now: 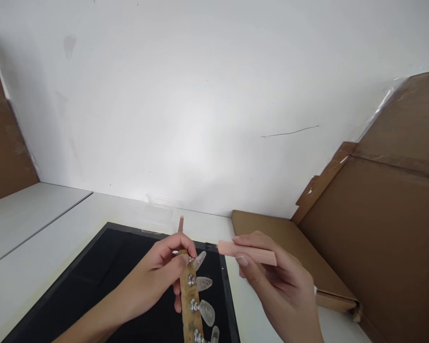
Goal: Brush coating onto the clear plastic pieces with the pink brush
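Pinching a brown strip (186, 305) of clear nail tips (207, 312) at six o'clock, the left hand (160, 269) had a closed grip; the right hand (280, 278) gripped a pink brush (260, 256) at the strip's two o'clock.

A small makeshift nail-work spot: white counter (71, 228) against a scuffed white wall (178, 105), cardboard (396, 228) walling both sides, a black mat (86, 267), clear nail tips (207, 313) and a pink brush (226, 247). Whether in a home or a salon cannot be told.
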Motion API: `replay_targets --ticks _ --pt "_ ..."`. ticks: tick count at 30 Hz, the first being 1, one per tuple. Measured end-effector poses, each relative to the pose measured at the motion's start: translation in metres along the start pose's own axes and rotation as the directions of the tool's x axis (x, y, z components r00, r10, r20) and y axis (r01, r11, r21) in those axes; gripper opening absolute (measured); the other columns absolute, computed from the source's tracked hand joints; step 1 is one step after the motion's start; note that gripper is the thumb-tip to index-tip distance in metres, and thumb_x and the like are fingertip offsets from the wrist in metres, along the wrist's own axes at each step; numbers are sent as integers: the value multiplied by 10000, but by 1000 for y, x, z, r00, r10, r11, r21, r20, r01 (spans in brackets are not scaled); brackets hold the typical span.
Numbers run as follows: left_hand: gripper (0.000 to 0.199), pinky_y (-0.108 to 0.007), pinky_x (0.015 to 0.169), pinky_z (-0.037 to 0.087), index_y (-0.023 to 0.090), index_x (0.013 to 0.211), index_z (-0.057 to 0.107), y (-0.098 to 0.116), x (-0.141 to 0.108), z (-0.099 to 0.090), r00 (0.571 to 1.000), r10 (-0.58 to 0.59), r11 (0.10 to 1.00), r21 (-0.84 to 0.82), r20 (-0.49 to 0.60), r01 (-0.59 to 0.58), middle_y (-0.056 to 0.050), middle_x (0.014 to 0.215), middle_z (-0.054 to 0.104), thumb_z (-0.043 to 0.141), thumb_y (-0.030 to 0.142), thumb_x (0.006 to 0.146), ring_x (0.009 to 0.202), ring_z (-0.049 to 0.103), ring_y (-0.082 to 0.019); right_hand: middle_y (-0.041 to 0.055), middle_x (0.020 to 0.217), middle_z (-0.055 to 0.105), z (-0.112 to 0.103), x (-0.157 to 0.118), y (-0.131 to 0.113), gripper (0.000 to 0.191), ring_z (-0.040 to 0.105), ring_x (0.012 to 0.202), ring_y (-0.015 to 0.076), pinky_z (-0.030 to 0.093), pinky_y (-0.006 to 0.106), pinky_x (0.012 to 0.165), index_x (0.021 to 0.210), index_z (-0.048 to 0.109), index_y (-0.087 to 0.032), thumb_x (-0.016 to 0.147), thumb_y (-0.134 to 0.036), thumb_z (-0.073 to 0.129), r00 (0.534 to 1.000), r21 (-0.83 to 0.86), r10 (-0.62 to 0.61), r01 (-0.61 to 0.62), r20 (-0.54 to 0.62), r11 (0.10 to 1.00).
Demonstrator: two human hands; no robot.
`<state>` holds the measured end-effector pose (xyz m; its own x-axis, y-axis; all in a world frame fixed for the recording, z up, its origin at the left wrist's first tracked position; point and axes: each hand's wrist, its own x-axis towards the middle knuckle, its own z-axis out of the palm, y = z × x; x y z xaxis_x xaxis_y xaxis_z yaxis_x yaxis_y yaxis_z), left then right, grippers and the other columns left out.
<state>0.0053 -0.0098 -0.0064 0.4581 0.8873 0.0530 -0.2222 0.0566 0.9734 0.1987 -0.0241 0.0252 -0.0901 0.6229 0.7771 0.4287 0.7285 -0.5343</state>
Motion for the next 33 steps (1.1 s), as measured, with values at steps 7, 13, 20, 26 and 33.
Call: replay_targets --ticks 7,13,20,26,33 --pt "192 -153 386 439 187 791 551 -1 5 -3 1000 -7 994 -110 12 8 71 510 467 597 366 846 418 426 -64 28 688 676 -5 3 -10 121 599 582 175 496 276 489 946 685 -249 847 -189 651 991 124 -109 99 78 987" --pt "233 -136 353 415 185 786 545 3 6 0 996 -51 971 -228 78 68 55 522 520 635 396 823 387 457 -59 25 727 694 -1 7 -14 252 609 598 172 516 279 513 1002 680 -277 815 -111 659 975 175 -157 129 154 976" --pt "230 -119 303 390 186 768 543 3 5 0 983 -127 941 -299 130 160 62 469 502 676 373 781 351 422 -54 20 744 685 -1 4 -11 234 611 616 166 500 262 506 985 663 -261 816 -100 646 978 124 -142 123 155 985" --pt "226 -123 309 390 168 757 558 4 4 -3 985 -135 944 -288 107 161 30 608 551 685 354 776 373 448 -42 24 702 662 -3 3 -6 115 612 611 178 489 268 495 916 666 -239 841 -156 639 991 13 -95 94 98 996" --pt "236 -131 329 390 165 769 564 4 5 -7 991 -105 962 -244 83 123 18 675 561 678 370 791 402 443 -39 37 760 684 -4 1 -6 87 621 653 184 509 280 536 907 671 -244 861 -187 625 997 -7 -63 63 39 998"
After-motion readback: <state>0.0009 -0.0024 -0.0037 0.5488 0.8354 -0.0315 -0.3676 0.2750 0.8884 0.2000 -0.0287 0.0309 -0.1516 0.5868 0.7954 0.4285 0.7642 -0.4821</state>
